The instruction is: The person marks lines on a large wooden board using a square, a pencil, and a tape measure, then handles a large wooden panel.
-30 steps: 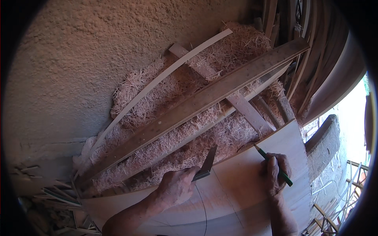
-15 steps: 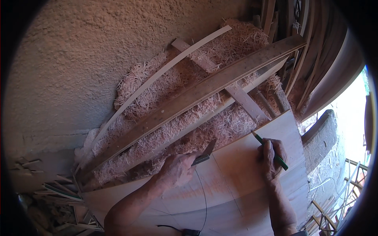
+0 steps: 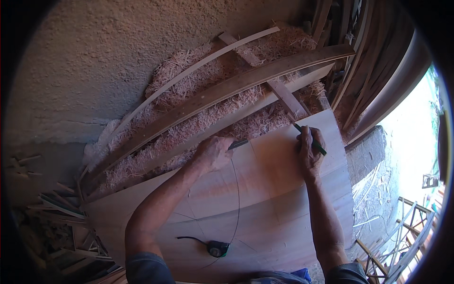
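Note:
A large pale wooden board (image 3: 279,180) spreads in front of me, marked with thin straight lines and one long curve. My left hand (image 3: 215,154) rests by its far edge, fingers closed around a dark flat tool (image 3: 239,144) whose exact kind I cannot make out. Farther right, my right hand (image 3: 310,154) grips a green pencil (image 3: 321,149), its tip pointing at the far edge near the board's right corner. A black tape measure (image 3: 218,248) with a dark strap lies on the board below my left hand.
Beyond the board, a long brown plank (image 3: 208,98) and a thin curved strip (image 3: 189,75) lie over heaps of wood shavings (image 3: 182,86). A rough wall (image 3: 104,61) rises behind. Long boards (image 3: 373,71) lean at the right; wood scraps (image 3: 61,203) lie at lower left.
The board and both hands now appear higher in view, bringing the whole tape measure into sight. The tool in my left hand has turned flatter along the board's edge. The pencil stays in my right hand.

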{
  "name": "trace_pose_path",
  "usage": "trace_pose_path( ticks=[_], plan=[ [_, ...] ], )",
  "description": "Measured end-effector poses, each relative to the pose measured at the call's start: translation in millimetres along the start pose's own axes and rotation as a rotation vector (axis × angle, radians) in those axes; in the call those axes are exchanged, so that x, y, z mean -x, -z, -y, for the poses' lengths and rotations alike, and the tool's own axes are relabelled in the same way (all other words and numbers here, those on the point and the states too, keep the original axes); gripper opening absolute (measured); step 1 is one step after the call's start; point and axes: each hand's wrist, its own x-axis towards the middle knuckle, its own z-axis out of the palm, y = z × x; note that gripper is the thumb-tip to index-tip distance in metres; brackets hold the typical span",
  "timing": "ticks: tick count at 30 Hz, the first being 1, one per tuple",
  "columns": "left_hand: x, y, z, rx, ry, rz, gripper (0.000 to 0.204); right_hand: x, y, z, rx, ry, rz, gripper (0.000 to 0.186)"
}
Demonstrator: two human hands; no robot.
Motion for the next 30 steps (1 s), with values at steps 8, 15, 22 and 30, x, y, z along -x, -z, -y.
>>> trace_pose_path(
  ticks=[8,15,22,30],
  plan=[
    [0.1,-9.2,7.8,-0.079,-0.013,-0.079,0.041,-1.8,-0.8,-7.3,0.033,0.038,0.028,0.035],
    [2.1,-5.3,1.5,-0.095,-0.035,-0.084,0.040,-0.2,-0.5,1.5,-0.021,0.026,0.031,0.036],
    [3.3,-1.6,-4.2,-0.109,-0.032,-0.057,0.043,-3.1,-3.3,4.9,-0.105,0.005,0.127,0.034],
    [-6.3,-19.8,11.0,-0.169,-0.090,-0.169,0.026,-52.1,-64.4,58.4,0.227,-0.231,0.723,0.031]
  ],
)
